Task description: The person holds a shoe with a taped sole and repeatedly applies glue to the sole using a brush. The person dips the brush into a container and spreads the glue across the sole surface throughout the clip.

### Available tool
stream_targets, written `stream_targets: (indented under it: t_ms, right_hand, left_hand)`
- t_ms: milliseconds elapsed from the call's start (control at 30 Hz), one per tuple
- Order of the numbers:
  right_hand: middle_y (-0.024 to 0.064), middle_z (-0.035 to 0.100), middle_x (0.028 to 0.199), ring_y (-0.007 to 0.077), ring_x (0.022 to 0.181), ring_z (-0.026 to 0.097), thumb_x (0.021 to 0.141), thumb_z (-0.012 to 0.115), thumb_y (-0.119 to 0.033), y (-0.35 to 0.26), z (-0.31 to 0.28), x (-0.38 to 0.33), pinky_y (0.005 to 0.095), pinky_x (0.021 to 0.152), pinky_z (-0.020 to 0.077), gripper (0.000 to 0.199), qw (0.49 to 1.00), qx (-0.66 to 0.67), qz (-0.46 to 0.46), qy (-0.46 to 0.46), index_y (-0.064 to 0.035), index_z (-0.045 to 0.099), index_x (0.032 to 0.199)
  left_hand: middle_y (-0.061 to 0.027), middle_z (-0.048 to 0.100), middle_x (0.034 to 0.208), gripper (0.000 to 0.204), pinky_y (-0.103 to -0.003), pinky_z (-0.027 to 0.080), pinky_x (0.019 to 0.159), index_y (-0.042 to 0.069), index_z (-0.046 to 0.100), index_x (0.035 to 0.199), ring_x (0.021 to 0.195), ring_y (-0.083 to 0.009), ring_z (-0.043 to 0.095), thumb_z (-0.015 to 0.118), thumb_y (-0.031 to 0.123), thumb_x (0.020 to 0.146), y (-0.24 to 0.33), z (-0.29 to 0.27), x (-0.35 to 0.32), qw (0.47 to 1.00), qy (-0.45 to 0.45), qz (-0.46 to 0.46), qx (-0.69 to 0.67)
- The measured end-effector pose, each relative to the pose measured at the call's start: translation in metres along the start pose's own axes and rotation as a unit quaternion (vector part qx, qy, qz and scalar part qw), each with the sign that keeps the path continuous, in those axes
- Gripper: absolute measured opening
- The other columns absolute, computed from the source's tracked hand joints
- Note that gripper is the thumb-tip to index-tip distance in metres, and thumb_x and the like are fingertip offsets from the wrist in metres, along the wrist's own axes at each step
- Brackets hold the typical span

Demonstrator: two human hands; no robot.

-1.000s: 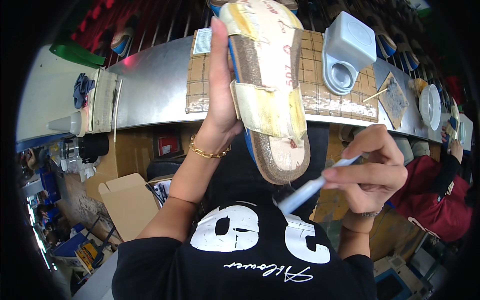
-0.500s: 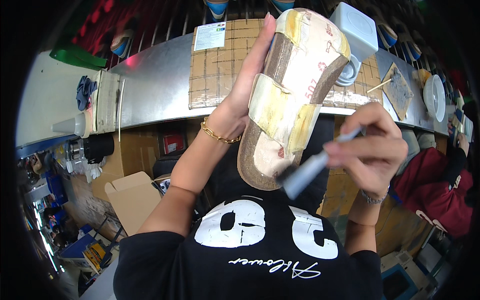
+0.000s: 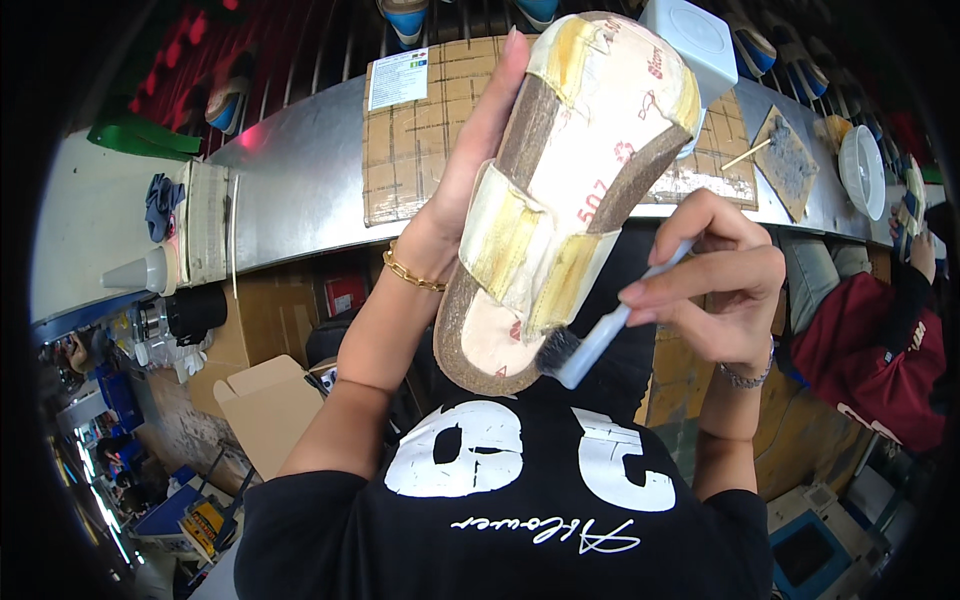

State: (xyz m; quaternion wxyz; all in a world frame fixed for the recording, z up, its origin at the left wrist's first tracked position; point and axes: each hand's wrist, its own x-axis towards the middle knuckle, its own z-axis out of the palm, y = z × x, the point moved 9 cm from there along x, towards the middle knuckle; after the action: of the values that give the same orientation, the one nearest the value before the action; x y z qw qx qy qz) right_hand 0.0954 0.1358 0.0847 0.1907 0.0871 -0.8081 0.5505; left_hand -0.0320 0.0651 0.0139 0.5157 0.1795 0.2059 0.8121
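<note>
One oblong shoe bottom [image 3: 585,150]: grainy brown rim [image 3: 455,340], pale centre, yellowed strap ends [image 3: 508,240] folded over; I gripped it in my left hand [image 3: 470,175], near the steel bench [image 3: 295,170]'s bare stretch. One pale-blue brush [image 3: 603,342]: my right hand [image 3: 715,285] pinched it, dark bristles [image 3: 558,350] apparently touching the rim's rounded lower end.

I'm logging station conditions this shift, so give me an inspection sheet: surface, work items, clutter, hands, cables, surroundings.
Surface: metal bench, cardboard lying on it.
Job's things: brown-edged shoe piece; pale brush, dark bristles at the piece's edge.
Clutter: white container, white bowl, stained board with a stick.
Hands: left hand holds the shoe piece; right hand grips the brush.
Cables: nothing clearly seen.
Surroundings: shoes beyond the bench; co-worker in dark red, right.
</note>
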Motion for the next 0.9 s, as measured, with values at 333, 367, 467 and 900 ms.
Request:
stream_targets:
  t_ms: [333, 367, 467, 900]
  right_hand:
    - [-0.0009, 0.058, 0.077, 0.0096, 0.067, 0.053, 0.061, 0.086, -0.009, -0.015, 0.000, -0.004, 0.0231, 0.058, 0.0354, 0.027, 0.999, -0.020, 0.031, 0.036, -0.0155, 0.083, 0.086]
    - [-0.0010, 0.058, 0.076, 0.0096, 0.067, 0.053, 0.061, 0.086, -0.009, -0.021, -0.001, -0.007, 0.0237, 0.058, 0.0345, 0.027, 0.995, -0.037, 0.041, 0.086, -0.0166, 0.083, 0.086]
    - [-0.0027, 0.058, 0.075, 0.0101, 0.063, 0.050, 0.061, 0.085, -0.013, -0.038, 0.019, -0.009, 0.0276, 0.059, 0.0310, 0.022, 0.986, -0.166, 0.008, 0.031, -0.0202, 0.083, 0.081]
    - [0.0011, 0.057, 0.075, 0.0173, 0.071, 0.054, 0.069, 0.077, -0.001, 0.014, -0.003, 0.043, 0.0310, 0.066, 0.0348, 0.033, 0.913, -0.277, -0.138, 0.267, -0.0217, 0.082, 0.095]
  left_hand:
    - [-0.0117, 0.068, 0.122, 0.076, -0.027, 0.061, 0.084, 0.003, 0.053, 0.138, 0.101, -0.0132, 0.071, 0.041, 0.067, 0.098, 0.011, -0.011, -0.011, 0.998, 0.058, 0.021, 0.005]
    - [-0.0121, 0.068, 0.122, 0.077, -0.027, 0.061, 0.084, 0.003, 0.053, 0.138, 0.101, -0.0134, 0.071, 0.040, 0.067, 0.098, 0.014, -0.012, -0.011, 0.998, 0.060, 0.032, 0.019]
    - [-0.0130, 0.068, 0.123, 0.080, -0.027, 0.061, 0.084, 0.002, 0.052, 0.139, 0.101, -0.0139, 0.072, 0.038, 0.070, 0.098, 0.029, -0.015, -0.015, 0.992, 0.077, 0.062, 0.074]
    - [-0.0170, 0.065, 0.126, 0.084, -0.031, 0.061, 0.084, 0.001, 0.042, 0.146, 0.103, -0.0192, 0.071, 0.032, 0.070, 0.099, 0.034, -0.047, -0.040, 0.979, 0.135, 0.069, 0.139]
